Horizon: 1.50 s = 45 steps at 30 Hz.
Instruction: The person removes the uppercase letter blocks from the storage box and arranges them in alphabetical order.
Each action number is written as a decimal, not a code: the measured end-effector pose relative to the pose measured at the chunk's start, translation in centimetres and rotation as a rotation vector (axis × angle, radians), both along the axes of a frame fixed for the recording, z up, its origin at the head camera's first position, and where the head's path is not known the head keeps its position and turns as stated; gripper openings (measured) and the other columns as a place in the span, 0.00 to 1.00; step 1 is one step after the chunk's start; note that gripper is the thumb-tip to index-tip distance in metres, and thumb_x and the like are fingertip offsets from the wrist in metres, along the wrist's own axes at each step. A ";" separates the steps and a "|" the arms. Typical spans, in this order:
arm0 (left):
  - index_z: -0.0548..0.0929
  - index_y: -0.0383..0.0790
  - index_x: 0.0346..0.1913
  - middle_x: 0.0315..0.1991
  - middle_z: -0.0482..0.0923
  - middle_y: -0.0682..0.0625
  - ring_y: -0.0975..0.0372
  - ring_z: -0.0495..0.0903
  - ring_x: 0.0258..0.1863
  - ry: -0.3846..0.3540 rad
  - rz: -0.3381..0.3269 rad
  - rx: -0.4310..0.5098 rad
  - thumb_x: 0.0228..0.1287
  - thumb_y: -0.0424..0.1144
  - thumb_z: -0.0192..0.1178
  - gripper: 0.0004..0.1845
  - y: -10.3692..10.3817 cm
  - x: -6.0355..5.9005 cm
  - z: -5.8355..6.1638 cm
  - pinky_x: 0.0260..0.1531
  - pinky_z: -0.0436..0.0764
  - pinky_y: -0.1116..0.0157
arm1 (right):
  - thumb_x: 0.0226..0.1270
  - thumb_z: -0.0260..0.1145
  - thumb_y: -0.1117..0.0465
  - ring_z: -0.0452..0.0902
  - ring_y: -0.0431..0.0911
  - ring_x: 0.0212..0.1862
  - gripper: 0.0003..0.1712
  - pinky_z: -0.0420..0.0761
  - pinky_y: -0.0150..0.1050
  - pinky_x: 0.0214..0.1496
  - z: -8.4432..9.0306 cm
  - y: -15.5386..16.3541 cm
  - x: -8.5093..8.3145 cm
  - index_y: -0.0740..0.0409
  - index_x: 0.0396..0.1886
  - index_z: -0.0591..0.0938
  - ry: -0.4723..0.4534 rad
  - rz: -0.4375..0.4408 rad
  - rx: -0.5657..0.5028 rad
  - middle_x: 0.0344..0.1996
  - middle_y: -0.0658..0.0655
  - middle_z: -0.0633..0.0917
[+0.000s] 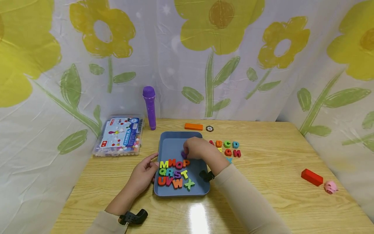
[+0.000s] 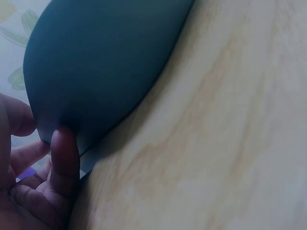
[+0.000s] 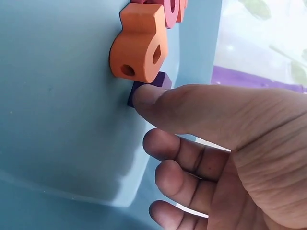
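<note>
Flower-print curtains hang behind the wooden table [image 1: 263,182], where a blue tray [image 1: 170,146] holds rows of coloured letters [image 1: 174,173]. Her right hand [image 1: 196,149] pinches a purple piece [image 3: 152,84] just above the orange P [image 3: 139,45]; her left hand [image 1: 144,174], fingers relaxed, touches the tray's left edge.

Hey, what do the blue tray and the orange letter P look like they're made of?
Blue tray: probably plastic, matte; smooth even colour, rounded moulded corners and rim. Orange letter P: likely painted wood or dense foam; thick, chunky, soft rounded edges, dull finish with a small hole in its side. The look leaves it open.
</note>
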<state>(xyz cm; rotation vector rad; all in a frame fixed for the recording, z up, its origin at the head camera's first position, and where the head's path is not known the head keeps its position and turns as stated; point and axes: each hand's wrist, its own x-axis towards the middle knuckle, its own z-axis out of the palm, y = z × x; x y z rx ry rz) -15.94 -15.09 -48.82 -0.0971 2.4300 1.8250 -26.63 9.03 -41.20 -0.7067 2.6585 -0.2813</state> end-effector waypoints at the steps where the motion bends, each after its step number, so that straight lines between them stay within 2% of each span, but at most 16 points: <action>1: 0.72 0.43 0.81 0.44 0.83 0.40 0.60 0.80 0.27 0.000 0.000 0.001 0.85 0.40 0.56 0.27 0.0 0.0 0.0 0.29 0.84 0.65 | 0.74 0.76 0.59 0.77 0.48 0.38 0.11 0.77 0.40 0.39 0.0 0.0 0.0 0.50 0.29 0.85 0.002 0.001 0.003 0.32 0.51 0.83; 6: 0.72 0.43 0.81 0.43 0.83 0.40 0.60 0.79 0.26 0.002 -0.004 -0.003 0.85 0.40 0.56 0.27 0.0 -0.1 0.0 0.29 0.84 0.65 | 0.75 0.74 0.59 0.77 0.47 0.38 0.10 0.77 0.40 0.39 0.4 0.2 0.2 0.49 0.30 0.85 0.016 0.001 -0.008 0.32 0.51 0.83; 11: 0.72 0.44 0.81 0.43 0.83 0.41 0.60 0.79 0.26 0.003 -0.009 -0.008 0.85 0.40 0.56 0.27 0.0 -0.1 0.0 0.29 0.84 0.65 | 0.74 0.73 0.62 0.77 0.47 0.36 0.06 0.77 0.40 0.38 1.5 1.6 0.8 0.51 0.34 0.87 0.067 0.005 -0.114 0.33 0.51 0.84; 16: 0.73 0.44 0.81 0.43 0.83 0.40 0.59 0.79 0.26 0.007 -0.006 -0.012 0.85 0.40 0.57 0.27 0.0 -0.1 0.1 0.29 0.84 0.64 | 0.73 0.74 0.64 0.78 0.47 0.37 0.01 0.81 0.42 0.42 3.1 5.5 2.0 0.54 0.39 0.89 0.168 -0.038 -0.222 0.34 0.51 0.85; 20: 0.72 0.44 0.81 0.45 0.83 0.40 0.59 0.80 0.27 0.004 -0.012 -0.025 0.85 0.41 0.57 0.28 0.1 -0.1 0.1 0.29 0.85 0.64 | 0.74 0.74 0.63 0.79 0.47 0.38 0.02 0.83 0.46 0.45 3.7 10.1 3.2 0.57 0.41 0.89 0.209 -0.099 -0.257 0.35 0.52 0.86; 26: 0.72 0.44 0.81 0.46 0.83 0.40 0.59 0.81 0.28 -0.005 -0.006 -0.039 0.85 0.41 0.57 0.27 0.0 0.0 0.2 0.30 0.85 0.64 | 0.75 0.72 0.65 0.76 0.49 0.37 0.01 0.80 0.46 0.41 2.6 16.4 5.0 0.58 0.41 0.88 0.194 -0.223 -0.227 0.36 0.54 0.84; 30: 0.72 0.44 0.82 0.46 0.83 0.40 0.59 0.80 0.28 -0.011 -0.015 -0.044 0.85 0.41 0.57 0.28 0.0 -0.1 0.0 0.30 0.85 0.64 | 0.73 0.73 0.66 0.74 0.48 0.35 0.01 0.76 0.44 0.38 1.6 19.0 5.9 0.58 0.39 0.88 0.162 -0.279 -0.186 0.32 0.54 0.82; 35: 0.72 0.45 0.82 0.46 0.82 0.40 0.58 0.81 0.29 -0.031 -0.007 -0.049 0.85 0.41 0.56 0.28 -0.2 -0.1 0.0 0.31 0.86 0.64 | 0.72 0.71 0.68 0.72 0.47 0.33 0.03 0.73 0.42 0.35 0.0 20.1 6.3 0.58 0.39 0.89 0.104 -0.298 -0.176 0.30 0.54 0.80; 40: 0.72 0.45 0.82 0.45 0.82 0.40 0.58 0.81 0.28 -0.030 -0.005 -0.039 0.85 0.41 0.56 0.27 -0.2 -0.2 -0.2 0.30 0.86 0.64 | 0.72 0.73 0.68 0.73 0.47 0.34 0.02 0.75 0.42 0.37 -1.3 20.4 6.0 0.59 0.38 0.89 0.115 -0.290 -0.161 0.30 0.53 0.81; 45: 0.72 0.45 0.82 0.45 0.82 0.40 0.58 0.81 0.29 -0.030 -0.006 -0.040 0.86 0.41 0.56 0.27 -0.1 -0.2 -0.2 0.31 0.86 0.64 | 0.69 0.72 0.71 0.73 0.47 0.34 0.05 0.75 0.42 0.37 -2.2 20.5 5.8 0.57 0.37 0.89 0.114 -0.301 -0.151 0.29 0.53 0.81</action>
